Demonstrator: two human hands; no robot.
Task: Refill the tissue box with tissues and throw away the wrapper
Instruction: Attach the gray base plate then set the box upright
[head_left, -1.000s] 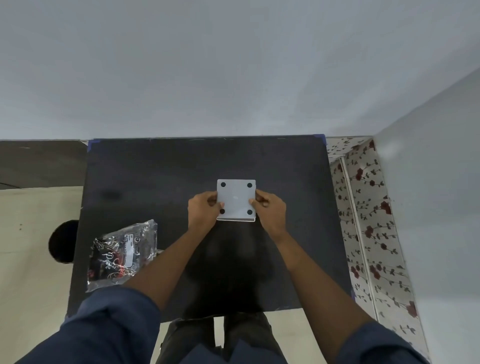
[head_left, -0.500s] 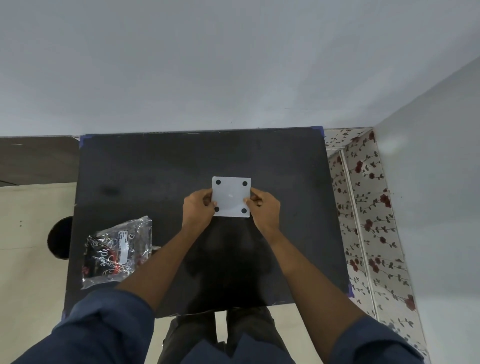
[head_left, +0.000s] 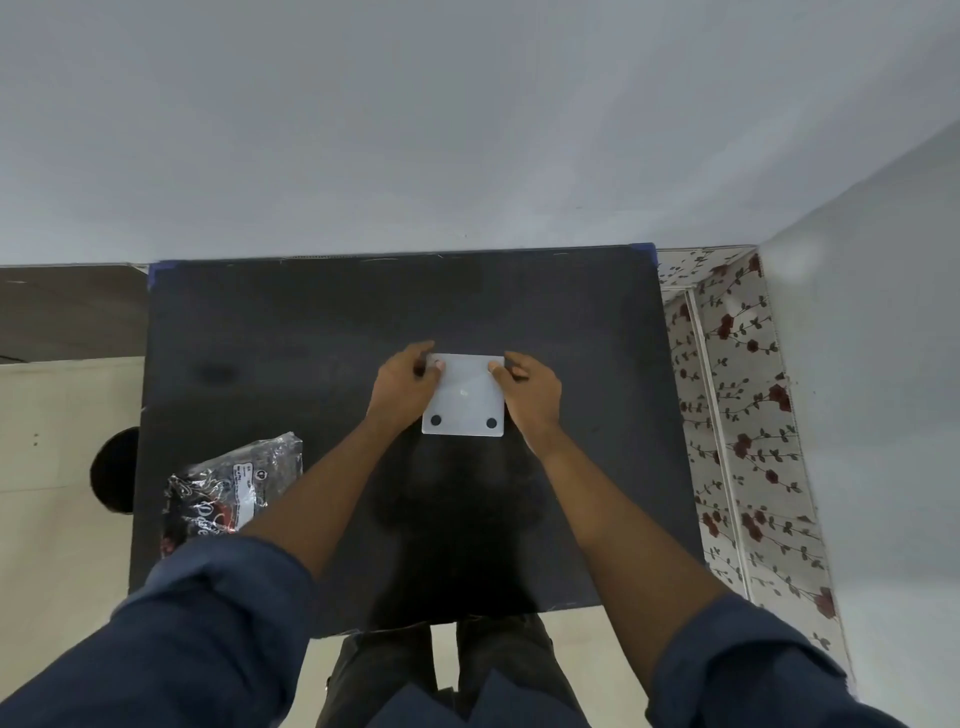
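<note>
Both hands pinch the upturned tissue box at mid-table.
Left hand (head_left: 402, 387) and right hand (head_left: 532, 392) grip the white tissue box (head_left: 465, 397) at its far corners; the base panel, apparently loose, could slip. The tissue pack (head_left: 234, 493) lies near-left.

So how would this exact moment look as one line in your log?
step: opening tissue box | left hand: on far-left corner | right hand: on far-right corner | tissue pack: unopened, near-left of table

Both hands (head_left: 470, 387) on tissue box (head_left: 464, 397)
</note>
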